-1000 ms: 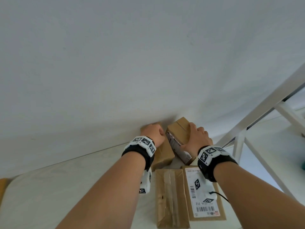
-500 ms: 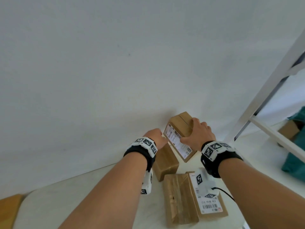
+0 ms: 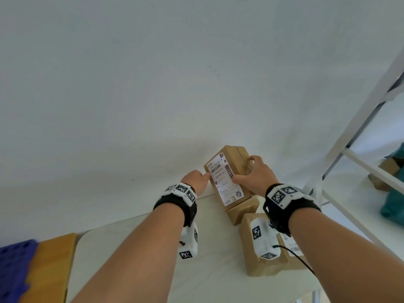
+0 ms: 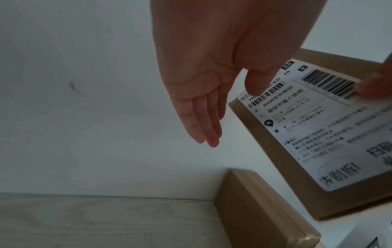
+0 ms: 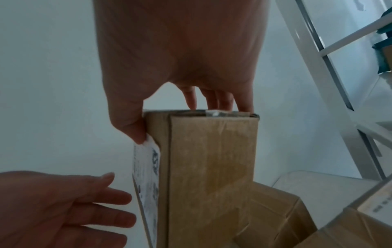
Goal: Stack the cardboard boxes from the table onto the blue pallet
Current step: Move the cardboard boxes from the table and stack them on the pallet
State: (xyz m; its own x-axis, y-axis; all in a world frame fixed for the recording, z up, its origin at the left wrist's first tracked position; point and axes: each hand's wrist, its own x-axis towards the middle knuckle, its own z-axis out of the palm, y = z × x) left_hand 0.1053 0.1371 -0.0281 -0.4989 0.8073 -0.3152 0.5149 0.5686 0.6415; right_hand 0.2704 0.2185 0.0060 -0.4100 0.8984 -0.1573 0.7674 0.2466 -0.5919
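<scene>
My right hand (image 3: 255,176) grips a brown cardboard box (image 3: 227,176) with a white shipping label and holds it up in front of the wall. The thumb presses on the label face and the fingers reach over the far edge (image 5: 176,123). My left hand (image 3: 197,178) is beside the box's left edge with its fingers straight, and its thumb is at the label's corner (image 4: 231,114). Two more cardboard boxes (image 3: 240,209) (image 3: 258,248) lie on the table (image 3: 131,248) below. A corner of the blue pallet (image 3: 13,270) shows at the lower left.
An orange-brown board (image 3: 50,265) lies between the pallet and the table's rounded left corner. A white metal rack frame (image 3: 360,132) stands close on the right, with a teal object (image 3: 393,206) and another box behind it. The white wall is just behind the boxes.
My right hand has raised the labelled box off the others and turned its label toward me. My left hand has left the lower box and opened beside it. The pallet has come into view.
</scene>
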